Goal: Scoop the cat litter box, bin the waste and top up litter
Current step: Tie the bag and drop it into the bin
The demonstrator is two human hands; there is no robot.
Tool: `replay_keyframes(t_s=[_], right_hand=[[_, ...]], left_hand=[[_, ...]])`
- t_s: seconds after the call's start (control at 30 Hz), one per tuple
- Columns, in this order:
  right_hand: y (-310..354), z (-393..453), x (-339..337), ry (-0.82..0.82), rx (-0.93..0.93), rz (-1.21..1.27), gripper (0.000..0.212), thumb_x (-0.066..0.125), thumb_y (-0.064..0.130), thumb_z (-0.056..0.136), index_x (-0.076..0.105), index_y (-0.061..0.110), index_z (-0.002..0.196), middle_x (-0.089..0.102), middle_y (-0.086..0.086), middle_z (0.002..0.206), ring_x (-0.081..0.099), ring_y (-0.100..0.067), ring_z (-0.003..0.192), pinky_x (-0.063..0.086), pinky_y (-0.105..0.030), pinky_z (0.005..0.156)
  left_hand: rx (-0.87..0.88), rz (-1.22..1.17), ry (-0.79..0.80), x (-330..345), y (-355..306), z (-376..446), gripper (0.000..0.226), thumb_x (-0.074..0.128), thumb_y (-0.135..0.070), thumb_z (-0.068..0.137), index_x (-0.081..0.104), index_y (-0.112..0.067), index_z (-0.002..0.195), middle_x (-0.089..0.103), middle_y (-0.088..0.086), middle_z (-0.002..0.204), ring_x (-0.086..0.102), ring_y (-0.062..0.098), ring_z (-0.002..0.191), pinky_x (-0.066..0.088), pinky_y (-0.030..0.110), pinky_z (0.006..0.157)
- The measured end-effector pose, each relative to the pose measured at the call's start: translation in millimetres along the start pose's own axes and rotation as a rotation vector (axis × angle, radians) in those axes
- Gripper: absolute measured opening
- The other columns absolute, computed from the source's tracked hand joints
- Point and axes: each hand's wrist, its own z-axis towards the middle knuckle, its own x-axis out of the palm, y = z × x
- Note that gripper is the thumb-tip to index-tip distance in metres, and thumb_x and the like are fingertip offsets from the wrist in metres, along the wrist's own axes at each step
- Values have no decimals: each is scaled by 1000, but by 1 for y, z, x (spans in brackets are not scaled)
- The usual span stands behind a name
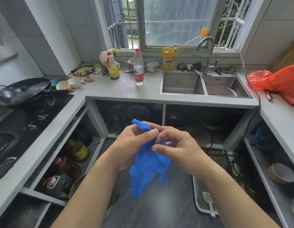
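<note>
I hold a crumpled blue disposable glove (148, 165) in front of me, above the dark floor. My left hand (131, 145) grips its upper end with fingers and thumb curled. My right hand (176, 145) pinches the glove's edge from the right side. The glove's fingers hang down loosely. At the lower right, a white litter scoop (208, 201) lies across the white rim of the litter box (196, 195), which is mostly hidden by my right forearm.
An L-shaped counter (123, 91) runs ahead with a double sink (182, 83), a faucet (208, 53), bottles and bowls. A black stove (27, 119) and wok (22, 91) stand at the left. An orange bag (279, 81) lies on the right counter. Open shelves below hold pots and bottles.
</note>
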Motion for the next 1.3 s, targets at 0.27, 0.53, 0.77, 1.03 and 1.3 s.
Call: replay_keyframes(t_s=[0.27, 0.53, 0.77, 1.03, 1.3], right_hand=[[-7, 6, -12, -133, 148, -251, 27, 80, 15, 78, 59, 25, 91, 64, -5, 83, 47, -5, 62, 44, -24, 60], [-6, 13, -5, -107, 368, 134, 21, 60, 23, 98, 68, 22, 117, 63, 6, 73, 58, -12, 69, 44, -29, 65], [-9, 12, -4, -76, 349, 110, 15, 60, 12, 98, 75, 9, 99, 72, -2, 79, 61, -6, 63, 45, -17, 52], [-14, 17, -9, -183, 333, 64, 16, 57, 11, 96, 65, -1, 88, 58, 0, 64, 47, -11, 52, 38, -26, 48], [-21, 19, 3, -211, 310, -170, 22, 56, 32, 86, 65, 13, 79, 63, 5, 85, 57, -14, 77, 47, -35, 73]], left_hand=[[60, 332, -166, -12, -2, 0, 34, 77, 5, 82, 74, -18, 107, 73, 7, 95, 72, 24, 87, 58, 32, 78], [300, 492, -486, 1, 11, 7, 26, 79, 8, 76, 75, -14, 89, 76, 1, 89, 74, 16, 86, 58, 25, 74], [323, 429, -493, 4, 22, 8, 23, 83, 4, 75, 71, -13, 83, 74, 2, 92, 73, 20, 90, 60, 31, 80], [243, 225, -309, -8, 26, -3, 17, 74, -3, 84, 75, 1, 101, 76, 19, 96, 73, 29, 90, 58, 36, 82], [163, -243, -476, 1, 47, 0, 11, 57, -11, 99, 64, -10, 91, 70, 20, 105, 68, 32, 91, 55, 46, 84]])
